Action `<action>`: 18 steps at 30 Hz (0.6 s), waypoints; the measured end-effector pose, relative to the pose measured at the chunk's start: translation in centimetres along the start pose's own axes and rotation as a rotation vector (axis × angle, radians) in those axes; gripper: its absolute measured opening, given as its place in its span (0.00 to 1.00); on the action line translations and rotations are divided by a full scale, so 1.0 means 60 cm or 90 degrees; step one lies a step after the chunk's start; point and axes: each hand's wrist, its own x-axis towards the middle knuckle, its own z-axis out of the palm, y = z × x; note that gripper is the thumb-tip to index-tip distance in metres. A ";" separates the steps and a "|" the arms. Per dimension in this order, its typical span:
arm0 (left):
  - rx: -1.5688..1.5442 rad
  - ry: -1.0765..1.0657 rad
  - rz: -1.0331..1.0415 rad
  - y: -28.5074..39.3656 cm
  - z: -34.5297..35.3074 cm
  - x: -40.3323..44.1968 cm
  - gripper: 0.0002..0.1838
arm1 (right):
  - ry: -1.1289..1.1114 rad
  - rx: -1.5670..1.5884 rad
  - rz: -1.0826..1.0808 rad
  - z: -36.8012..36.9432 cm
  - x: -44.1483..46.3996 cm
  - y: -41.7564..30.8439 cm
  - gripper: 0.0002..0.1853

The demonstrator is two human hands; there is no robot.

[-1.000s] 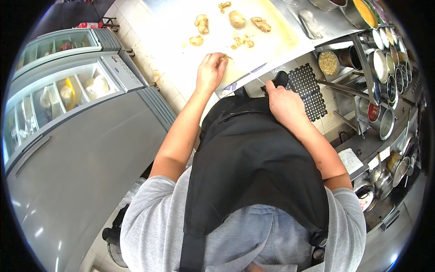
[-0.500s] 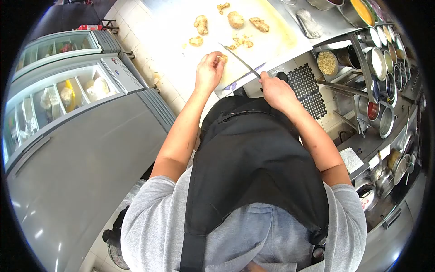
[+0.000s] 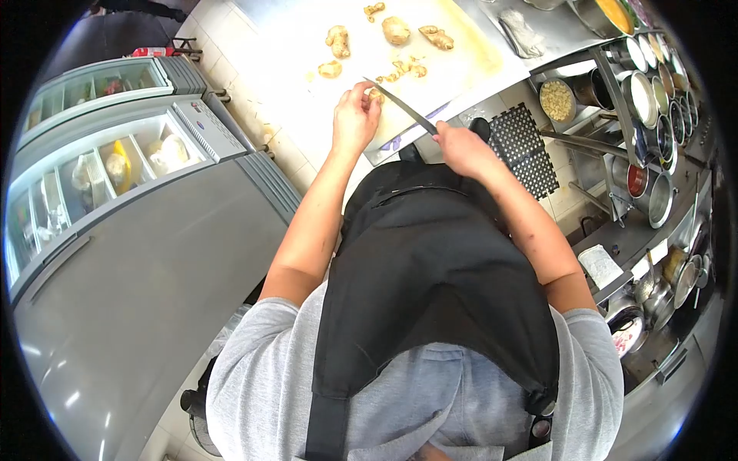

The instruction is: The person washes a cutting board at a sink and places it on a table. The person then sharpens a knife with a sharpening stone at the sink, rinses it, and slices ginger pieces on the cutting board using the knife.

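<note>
My left hand (image 3: 356, 119) has its fingers closed on a small piece of ginger (image 3: 376, 94) at the near side of the white cutting board (image 3: 477, 73). My right hand (image 3: 463, 147) grips a knife (image 3: 406, 110) by its handle. The blade slants up to the left, its tip close above the ginger piece. Small ginger bits (image 3: 407, 69) lie beyond the blade. Farther back are a round ginger piece (image 3: 396, 31), a knobbly root (image 3: 437, 37), another root (image 3: 337, 41) and a cut chunk (image 3: 330, 70).
A crumpled cloth (image 3: 523, 34) lies on the steel counter at the right. Beside it are a pot of orange liquid (image 3: 615, 15) and a container of pale chopped pieces (image 3: 556, 101). A chest freezer (image 3: 154, 253) stands at my left, a black perforated mat (image 3: 523, 150) at my right.
The knife has shifted slightly left, its tip now nearer my left fingers and the ginger piece. The bits beyond the blade lie a little more spread out.
</note>
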 end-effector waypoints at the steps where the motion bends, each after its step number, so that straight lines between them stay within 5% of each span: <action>1: 0.002 -0.002 0.003 0.001 -0.003 0.002 0.09 | -0.005 0.058 -0.011 -0.013 -0.002 0.005 0.15; 6: -0.250 -0.058 -0.310 -0.042 -0.012 0.024 0.10 | 0.064 0.023 0.015 -0.026 -0.022 0.004 0.15; 8: -0.172 -0.080 -0.332 -0.038 -0.021 0.023 0.10 | 0.059 0.004 0.028 -0.035 -0.039 -0.016 0.15; 11: -0.100 -0.030 -0.260 -0.032 -0.024 0.012 0.09 | 0.030 -0.007 0.047 -0.033 -0.052 -0.028 0.15; 16: 0.016 -0.036 0.159 -0.042 -0.033 0.001 0.15 | 0.039 0.001 0.042 -0.016 -0.056 -0.019 0.15; 18: 0.007 -0.062 0.093 -0.039 -0.031 -0.004 0.16 | 0.003 -0.017 0.063 -0.018 -0.057 -0.023 0.15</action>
